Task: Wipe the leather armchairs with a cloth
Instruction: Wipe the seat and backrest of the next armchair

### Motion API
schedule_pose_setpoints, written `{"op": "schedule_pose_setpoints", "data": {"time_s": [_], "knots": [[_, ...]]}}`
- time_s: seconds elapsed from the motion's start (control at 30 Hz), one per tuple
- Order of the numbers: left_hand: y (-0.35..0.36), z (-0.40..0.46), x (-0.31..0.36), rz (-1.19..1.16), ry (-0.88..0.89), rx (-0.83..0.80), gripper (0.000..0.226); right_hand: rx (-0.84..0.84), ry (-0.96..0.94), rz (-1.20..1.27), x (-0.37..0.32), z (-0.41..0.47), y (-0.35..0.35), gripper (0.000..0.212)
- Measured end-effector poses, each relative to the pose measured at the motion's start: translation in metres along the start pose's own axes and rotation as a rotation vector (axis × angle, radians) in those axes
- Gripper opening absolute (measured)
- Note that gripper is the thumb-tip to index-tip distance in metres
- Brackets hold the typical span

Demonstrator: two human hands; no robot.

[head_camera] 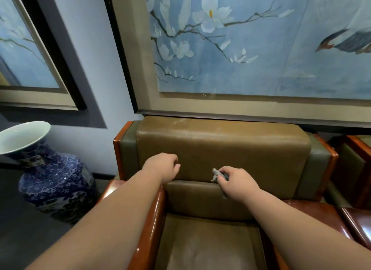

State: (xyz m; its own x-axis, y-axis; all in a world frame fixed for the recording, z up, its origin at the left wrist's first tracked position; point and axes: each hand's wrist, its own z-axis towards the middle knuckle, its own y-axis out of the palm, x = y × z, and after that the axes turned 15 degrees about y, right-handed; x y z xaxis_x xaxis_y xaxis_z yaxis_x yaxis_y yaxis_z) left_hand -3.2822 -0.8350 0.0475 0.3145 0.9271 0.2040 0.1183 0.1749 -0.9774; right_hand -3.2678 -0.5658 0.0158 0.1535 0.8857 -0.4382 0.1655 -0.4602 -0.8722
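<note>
- Right hand (236, 181) — fingers curled round a grey cloth (217, 175) against the armchair (230, 149) backrest.
- Left hand (163, 167) — fingers curled, holding nothing, beside the backrest.

Seat (208, 247) open btwn armrests; vase (50, 169) blocks left.

**Leather, lacquered wood, glazed porcelain**

The armchair (220, 149) at the centre of the frame is covered in olive-brown leather of a dull sheen, scuffed pale along the top of the backrest. Its armrests (154, 219) are seen to be reddish wood, highly lacquered and glossy. A small grey cloth (217, 175), soft and crumpled, is shown against the leather. At the lower left, a vase (54, 175) of glazed blue-and-white porcelain is seen. The painting (251, 48) above appears matt.
</note>
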Motion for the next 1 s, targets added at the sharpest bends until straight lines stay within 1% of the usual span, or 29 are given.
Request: {"op": "schedule_pose_setpoints", "data": {"time_s": [0.13,0.23,0.3,0.4,0.53,0.63,0.8,0.9,0.97,1.0], "knots": [[0.013,0.032,-0.019,0.01,0.075,0.008,0.034,-0.016,0.007,0.011,-0.017,0.036,0.013,0.016],[0.019,0.05,-0.055,0.046,0.099,-0.016,0.035,-0.041,-0.012,-0.022,-0.043,0.067,0.024,0.015],[0.017,0.061,-0.089,0.029,0.068,-0.005,0.037,-0.044,-0.022,-0.043,-0.064,0.089,0.034,0.017],[0.005,0.087,-0.153,-0.017,0.006,0.06,0.04,-0.036,-0.032,-0.039,-0.101,0.128,0.046,0.02],[0.0,0.128,-0.243,-0.052,-0.047,0.11,0.042,0.09,-0.104,-0.019,-0.16,0.19,0.067,0.034],[0.011,0.161,-0.302,-0.073,-0.059,0.145,0.048,0.163,-0.163,-0.019,-0.199,0.23,0.095,0.036],[0.049,0.209,-0.368,-0.074,-0.047,0.238,0.065,0.244,-0.321,-0.198,-0.245,0.273,0.139,0.05],[0.075,0.224,-0.396,-0.058,-0.007,0.208,0.072,0.191,-0.392,-0.374,-0.269,0.291,0.175,0.06],[0.089,0.232,-0.407,-0.044,0.017,0.244,0.077,0.185,-0.425,-0.479,-0.282,0.303,0.204,0.065],[0.094,0.237,-0.411,-0.035,0.021,0.259,0.078,0.195,-0.43,-0.486,-0.29,0.312,0.212,0.065]]}}
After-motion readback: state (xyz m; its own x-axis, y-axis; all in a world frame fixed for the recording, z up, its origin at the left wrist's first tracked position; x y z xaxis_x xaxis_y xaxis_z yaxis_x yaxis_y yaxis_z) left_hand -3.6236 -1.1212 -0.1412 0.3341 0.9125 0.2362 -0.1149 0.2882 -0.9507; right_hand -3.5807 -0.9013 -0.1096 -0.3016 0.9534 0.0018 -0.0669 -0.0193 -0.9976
